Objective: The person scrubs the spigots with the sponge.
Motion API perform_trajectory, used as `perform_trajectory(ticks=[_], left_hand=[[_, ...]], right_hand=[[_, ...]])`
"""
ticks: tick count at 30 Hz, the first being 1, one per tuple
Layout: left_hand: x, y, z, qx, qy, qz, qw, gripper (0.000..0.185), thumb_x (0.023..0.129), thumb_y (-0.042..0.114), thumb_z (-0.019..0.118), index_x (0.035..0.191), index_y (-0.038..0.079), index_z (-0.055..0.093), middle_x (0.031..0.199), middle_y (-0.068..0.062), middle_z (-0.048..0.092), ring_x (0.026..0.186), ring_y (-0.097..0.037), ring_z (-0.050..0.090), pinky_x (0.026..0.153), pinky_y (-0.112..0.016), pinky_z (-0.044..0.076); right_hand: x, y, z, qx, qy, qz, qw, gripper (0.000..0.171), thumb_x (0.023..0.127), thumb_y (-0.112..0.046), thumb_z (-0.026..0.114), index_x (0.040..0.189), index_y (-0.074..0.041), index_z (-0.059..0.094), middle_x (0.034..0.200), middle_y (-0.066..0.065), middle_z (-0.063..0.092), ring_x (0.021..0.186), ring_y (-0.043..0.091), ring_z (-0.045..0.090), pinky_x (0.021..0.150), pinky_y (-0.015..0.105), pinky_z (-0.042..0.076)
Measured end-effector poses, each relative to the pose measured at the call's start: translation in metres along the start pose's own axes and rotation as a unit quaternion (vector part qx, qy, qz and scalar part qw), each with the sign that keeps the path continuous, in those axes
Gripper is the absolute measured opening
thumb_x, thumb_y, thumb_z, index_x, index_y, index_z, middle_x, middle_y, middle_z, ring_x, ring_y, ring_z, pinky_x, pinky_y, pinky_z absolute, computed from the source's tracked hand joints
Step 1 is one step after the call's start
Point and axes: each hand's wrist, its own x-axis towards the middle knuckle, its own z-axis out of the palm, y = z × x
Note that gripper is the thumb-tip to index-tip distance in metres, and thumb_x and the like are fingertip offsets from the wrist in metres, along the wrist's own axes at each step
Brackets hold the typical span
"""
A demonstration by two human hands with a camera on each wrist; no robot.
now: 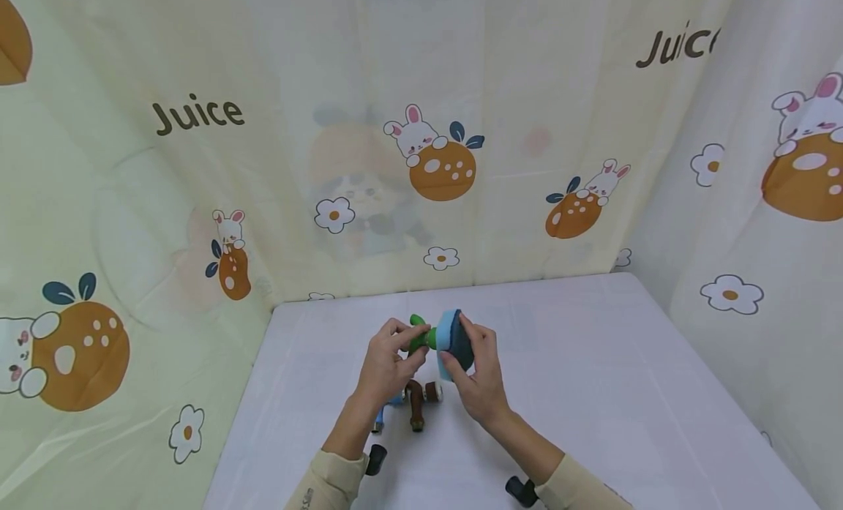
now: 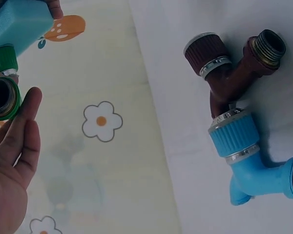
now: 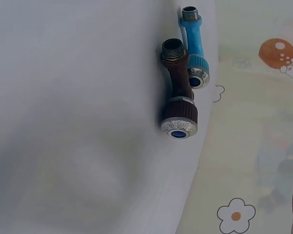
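The head view looks forward and down over the desk [image 1: 593,364] from the near side. Both wrist views hang close above it, sharing the brown fitting [image 2: 229,78] and blue fitting [image 2: 249,156].

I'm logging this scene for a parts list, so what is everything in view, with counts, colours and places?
green fitting: 1, green, held above the table between both hands
blue sponge: 1, light blue with a dark face, at the green fitting's right end
brown fitting: 1, dark brown with metal threads, lying on the table below the hands
blue fitting: 1, blue, on the table, joined to the brown fitting
table: 1, white cover
backdrop cloth: cream, printed with rabbits, oranges, flowers and "Juice", behind and beside the table
left hand: 1, grips the green fitting
right hand: 1, grips the blue sponge
sleeves: 2, beige, bottom edge
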Motion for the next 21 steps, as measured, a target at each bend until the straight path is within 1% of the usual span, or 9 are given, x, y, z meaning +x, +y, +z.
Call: perform_trajectory(ticks=[2, 7, 12, 16, 19, 21], left_hand=[[0.0001, 0.0006, 0.0003, 0.007, -0.001, -0.003, 1.0, 0.034, 0.092, 0.011, 0.078, 0.125, 0.022, 0.077, 0.099, 0.003, 0.058, 0.087, -0.011, 0.059, 0.06, -0.02, 0.053], [-0.0003, 0.001, 0.003, 0.025, -0.001, -0.004, 0.9997, 0.033, 0.092, 0.011, 0.079, 0.124, 0.017, 0.078, 0.099, 0.003, 0.058, 0.087, -0.011, 0.058, 0.061, -0.019, 0.051], [-0.0019, 0.0006, 0.0062, 0.031, 0.006, 0.007, 0.9995, 0.034, 0.091, 0.01, 0.08, 0.124, 0.016, 0.078, 0.1, 0.002, 0.058, 0.088, -0.011, 0.062, 0.062, -0.018, 0.053], [-0.003, 0.0003, 0.0086, 0.048, 0.012, 0.021, 0.9986, 0.035, 0.089, 0.01, 0.081, 0.124, 0.017, 0.078, 0.1, 0.001, 0.058, 0.088, -0.011, 0.063, 0.062, -0.017, 0.053], [-0.0036, 0.001, 0.0094, 0.06, 0.016, 0.031, 0.9976, 0.035, 0.089, 0.009, 0.081, 0.123, 0.016, 0.078, 0.1, 0.0, 0.058, 0.088, -0.011, 0.062, 0.062, -0.016, 0.051], [-0.0038, 0.0014, 0.0096, 0.064, 0.018, 0.032, 0.9973, 0.035, 0.088, 0.009, 0.081, 0.123, 0.016, 0.078, 0.101, 0.0, 0.058, 0.087, -0.011, 0.061, 0.061, -0.016, 0.051]], right_hand=[[0.0004, -0.0005, 0.0002, 0.004, 0.0, 0.007, 1.0, 0.071, 0.098, -0.02, 0.07, 0.161, -0.023, 0.038, 0.143, 0.016, 0.043, 0.127, 0.031, 0.051, 0.096, 0.06, 0.055], [0.0013, -0.0003, 0.0008, 0.018, -0.002, 0.034, 0.999, 0.068, 0.099, -0.023, 0.069, 0.16, -0.024, 0.039, 0.143, 0.015, 0.043, 0.127, 0.031, 0.05, 0.097, 0.059, 0.054], [0.0025, -0.0005, 0.0001, 0.029, -0.007, 0.067, 0.997, 0.065, 0.102, -0.027, 0.066, 0.16, -0.025, 0.038, 0.141, 0.013, 0.043, 0.125, 0.03, 0.051, 0.096, 0.057, 0.053], [0.0035, -0.0001, -0.001, 0.044, -0.012, 0.093, 0.995, 0.061, 0.104, -0.03, 0.062, 0.16, -0.026, 0.038, 0.139, 0.012, 0.045, 0.122, 0.029, 0.052, 0.097, 0.055, 0.053], [0.0052, 0.0012, -0.0016, 0.057, -0.017, 0.116, 0.991, 0.059, 0.105, -0.033, 0.061, 0.159, -0.026, 0.039, 0.138, 0.011, 0.046, 0.119, 0.028, 0.052, 0.095, 0.05, 0.052], [0.0071, 0.0021, -0.0022, 0.067, -0.021, 0.134, 0.989, 0.057, 0.105, -0.034, 0.06, 0.158, -0.026, 0.04, 0.136, 0.011, 0.047, 0.116, 0.026, 0.051, 0.092, 0.044, 0.051]])
